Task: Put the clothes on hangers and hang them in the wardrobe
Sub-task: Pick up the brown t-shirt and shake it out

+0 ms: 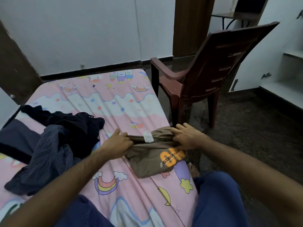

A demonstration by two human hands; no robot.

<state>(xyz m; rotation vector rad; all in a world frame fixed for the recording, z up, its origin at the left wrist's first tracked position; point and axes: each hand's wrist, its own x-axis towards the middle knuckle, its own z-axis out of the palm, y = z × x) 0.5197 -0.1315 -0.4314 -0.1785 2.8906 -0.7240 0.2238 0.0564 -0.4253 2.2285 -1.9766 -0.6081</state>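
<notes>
A brown T-shirt (147,159) with an orange print and a white neck label lies bunched on the right side of the bed. My left hand (118,141) grips its upper edge on the left of the label. My right hand (185,138) grips the same edge on the right, at the bed's side. A pile of dark clothes (62,128), black pieces and a striped navy shirt (47,159), lies to the left on the bed. No hanger shows.
The bed (114,102) has a pink cartoon sheet. A brown plastic chair (205,71) stands just beyond the bed's right corner. White shelves (288,79) are at the far right, a white wall behind, dark floor to the right. My legs in blue trousers are at the bottom.
</notes>
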